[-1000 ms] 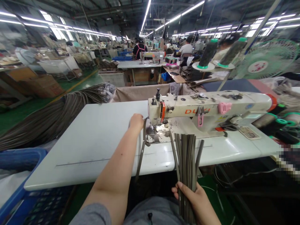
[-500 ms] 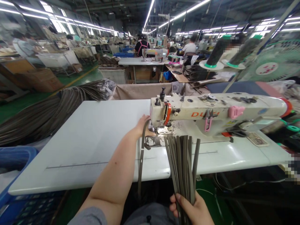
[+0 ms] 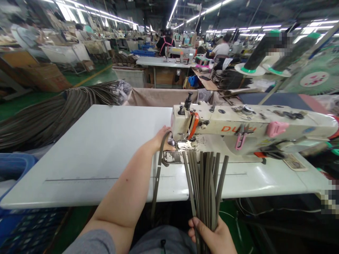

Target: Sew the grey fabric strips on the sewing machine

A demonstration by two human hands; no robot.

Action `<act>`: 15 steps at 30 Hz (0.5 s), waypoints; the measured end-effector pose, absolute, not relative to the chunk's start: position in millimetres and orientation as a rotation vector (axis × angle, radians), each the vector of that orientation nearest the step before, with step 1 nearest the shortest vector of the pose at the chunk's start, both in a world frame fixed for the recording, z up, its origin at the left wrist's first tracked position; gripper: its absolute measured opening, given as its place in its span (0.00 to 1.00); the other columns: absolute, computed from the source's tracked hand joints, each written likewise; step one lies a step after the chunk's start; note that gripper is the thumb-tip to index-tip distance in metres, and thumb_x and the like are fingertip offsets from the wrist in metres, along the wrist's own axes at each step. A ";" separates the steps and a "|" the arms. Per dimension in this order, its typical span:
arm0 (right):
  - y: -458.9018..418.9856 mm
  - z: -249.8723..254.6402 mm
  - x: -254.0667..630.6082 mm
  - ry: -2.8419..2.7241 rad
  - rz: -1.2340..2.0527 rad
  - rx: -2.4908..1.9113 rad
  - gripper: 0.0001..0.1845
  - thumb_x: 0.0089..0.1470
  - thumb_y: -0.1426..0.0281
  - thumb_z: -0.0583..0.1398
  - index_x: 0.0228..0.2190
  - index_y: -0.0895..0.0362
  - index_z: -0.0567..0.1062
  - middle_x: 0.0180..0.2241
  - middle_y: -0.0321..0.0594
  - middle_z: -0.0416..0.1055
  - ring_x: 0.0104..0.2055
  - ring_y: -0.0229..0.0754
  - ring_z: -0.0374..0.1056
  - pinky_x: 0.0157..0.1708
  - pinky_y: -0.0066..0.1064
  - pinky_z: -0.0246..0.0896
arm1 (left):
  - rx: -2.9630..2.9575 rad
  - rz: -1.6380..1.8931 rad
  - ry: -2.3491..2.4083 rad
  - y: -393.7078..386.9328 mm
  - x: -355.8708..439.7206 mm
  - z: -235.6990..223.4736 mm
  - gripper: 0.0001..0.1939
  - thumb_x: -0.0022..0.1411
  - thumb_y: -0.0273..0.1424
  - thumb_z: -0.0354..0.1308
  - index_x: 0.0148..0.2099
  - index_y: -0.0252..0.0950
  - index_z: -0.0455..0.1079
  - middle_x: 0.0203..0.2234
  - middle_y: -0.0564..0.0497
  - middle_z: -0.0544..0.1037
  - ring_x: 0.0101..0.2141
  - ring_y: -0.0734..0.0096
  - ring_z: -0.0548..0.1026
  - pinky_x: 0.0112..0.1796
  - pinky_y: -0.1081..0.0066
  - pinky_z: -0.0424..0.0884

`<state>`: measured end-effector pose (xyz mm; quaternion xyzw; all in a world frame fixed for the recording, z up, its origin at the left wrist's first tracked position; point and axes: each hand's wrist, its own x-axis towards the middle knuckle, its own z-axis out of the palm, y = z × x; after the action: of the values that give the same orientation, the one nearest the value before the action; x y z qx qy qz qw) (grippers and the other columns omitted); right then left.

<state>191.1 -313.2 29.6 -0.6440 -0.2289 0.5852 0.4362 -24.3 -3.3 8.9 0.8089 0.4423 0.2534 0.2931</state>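
My left hand (image 3: 163, 138) reaches to the needle area of the sewing machine (image 3: 212, 121), its fingertips partly hidden behind the machine head. Its thumb and fingers close around the upper end of a dark olive webbing strap (image 3: 156, 183). That strap arches over the hand and hangs past the table's front edge; a small light mark shows on it. Low in front of me, my right hand (image 3: 212, 234) grips a bundle of similar straps (image 3: 205, 190), thumb across them. Their cut ends fan upward just before the metal needle plate (image 3: 176, 157).
The white table (image 3: 106, 141) carries a printed ruler line. A big heap of straps (image 3: 53, 113) lies to the left, above a blue crate (image 3: 18, 162). Pink-handled thread snips (image 3: 241, 139) hang on the machine. Thread cones (image 3: 261, 53) and a fan (image 3: 315, 77) stand at right; people sit farther off.
The view has shifted slightly, so the machine sits further right. The strap ends in my right hand are fanned a little wider. My left hand stays by the needle.
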 end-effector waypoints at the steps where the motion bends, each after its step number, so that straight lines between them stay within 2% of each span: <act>1: -313.7 29.5 191.7 -0.577 1.472 -1.607 0.30 0.35 0.49 0.78 0.26 0.60 0.78 0.19 0.45 0.79 0.18 0.40 0.71 0.21 0.28 0.67 | 2.158 0.668 1.200 -1.9 -23.7 6.7 0.46 0.35 0.35 0.77 0.59 0.35 0.71 0.60 0.41 0.72 0.63 0.40 0.67 0.68 0.48 0.57; 5: -314.9 29.9 191.7 -0.590 1.481 -1.631 0.29 0.36 0.49 0.77 0.28 0.60 0.79 0.18 0.45 0.78 0.18 0.41 0.70 0.20 0.28 0.66 | 2.163 0.681 1.299 2.1 -21.1 -1.9 0.47 0.33 0.33 0.78 0.59 0.34 0.71 0.57 0.41 0.75 0.62 0.39 0.67 0.68 0.47 0.56; 12: -308.1 35.6 187.3 -0.630 1.411 -1.674 0.26 0.37 0.52 0.76 0.26 0.58 0.76 0.16 0.43 0.77 0.17 0.42 0.70 0.19 0.29 0.66 | 2.164 0.755 1.365 4.9 -18.1 -3.3 0.42 0.34 0.31 0.77 0.55 0.36 0.71 0.56 0.42 0.76 0.60 0.43 0.70 0.70 0.48 0.50; 15: -304.4 37.2 184.8 -0.661 1.369 -1.666 0.25 0.38 0.54 0.77 0.27 0.57 0.75 0.16 0.42 0.77 0.17 0.42 0.70 0.20 0.29 0.66 | 2.140 0.758 1.377 6.1 -18.6 -1.9 0.40 0.35 0.31 0.77 0.54 0.34 0.71 0.56 0.41 0.75 0.62 0.41 0.68 0.70 0.45 0.47</act>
<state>184.8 -304.4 37.2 -0.6672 -0.2648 0.5484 0.4288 -18.6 6.1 -1.9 0.7822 0.5034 0.2770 0.2410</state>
